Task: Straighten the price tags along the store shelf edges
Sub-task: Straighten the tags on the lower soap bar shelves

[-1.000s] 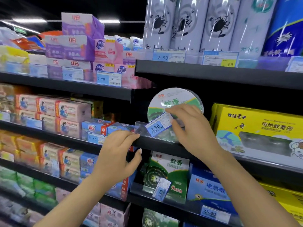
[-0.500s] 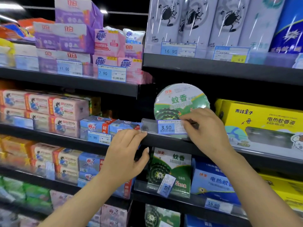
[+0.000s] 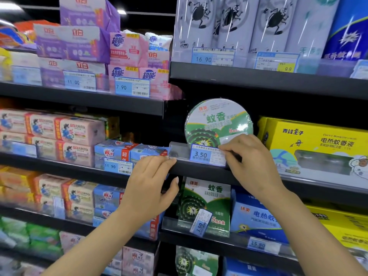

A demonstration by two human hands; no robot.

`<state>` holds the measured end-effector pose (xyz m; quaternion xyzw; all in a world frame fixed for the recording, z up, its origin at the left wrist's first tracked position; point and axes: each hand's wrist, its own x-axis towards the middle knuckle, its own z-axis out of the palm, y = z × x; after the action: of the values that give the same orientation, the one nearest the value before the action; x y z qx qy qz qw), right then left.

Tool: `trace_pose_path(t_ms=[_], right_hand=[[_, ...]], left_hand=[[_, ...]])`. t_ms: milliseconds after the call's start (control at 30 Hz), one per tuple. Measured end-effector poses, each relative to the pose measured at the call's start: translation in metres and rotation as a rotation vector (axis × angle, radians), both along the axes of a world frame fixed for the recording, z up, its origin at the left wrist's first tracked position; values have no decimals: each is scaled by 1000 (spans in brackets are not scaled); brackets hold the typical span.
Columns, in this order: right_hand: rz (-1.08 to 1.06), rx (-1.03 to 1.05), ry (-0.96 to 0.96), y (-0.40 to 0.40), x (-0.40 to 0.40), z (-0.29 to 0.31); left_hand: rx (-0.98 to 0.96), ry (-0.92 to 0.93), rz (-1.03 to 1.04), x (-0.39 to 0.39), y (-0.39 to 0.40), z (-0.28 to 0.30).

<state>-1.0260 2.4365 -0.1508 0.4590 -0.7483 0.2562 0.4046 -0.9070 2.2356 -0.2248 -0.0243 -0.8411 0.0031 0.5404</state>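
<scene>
A blue-and-white 3.50 price tag point(image 3: 207, 155) sits level in the clear holder strip point(image 3: 178, 152) on the middle shelf edge, in front of a round green mosquito-coil pack point(image 3: 218, 122). My right hand point(image 3: 252, 166) pinches the tag's right end with curled fingers. My left hand point(image 3: 149, 188) rests its fingertips against the strip's left end, thumb spread below the shelf edge. One shelf lower, a second 3.50 tag point(image 3: 200, 223) stands steeply tilted in its strip.
Other tags sit level: 11.90 point(image 3: 117, 166), 7.90 point(image 3: 132, 87), 16.90 point(image 3: 212, 57), 15.80 point(image 3: 262, 245). Soap packs fill the left shelves. A yellow box point(image 3: 318, 144) stands right of the coil pack, and spray cans point(image 3: 235, 22) line the top shelf.
The 3.50 tag was tilted, its right end raised; my right hand has turned it level in the strip. My left hand has stayed at the strip's left end.
</scene>
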Motion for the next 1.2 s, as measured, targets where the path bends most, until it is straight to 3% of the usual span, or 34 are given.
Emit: trace_pose_path(t_ms=[267, 500, 700, 1200], right_hand=[[62, 28, 31, -1, 5, 8], [269, 39, -15, -32, 16, 11], [367, 77, -73, -67, 40, -5], [264, 58, -45, -156, 96, -56]], left_hand=[[-227, -119, 56, 20, -16, 18], [-152, -108, 169, 52, -33, 41], [-33, -181, 251, 76, -68, 16], [-9, -317, 110, 94, -184, -38]])
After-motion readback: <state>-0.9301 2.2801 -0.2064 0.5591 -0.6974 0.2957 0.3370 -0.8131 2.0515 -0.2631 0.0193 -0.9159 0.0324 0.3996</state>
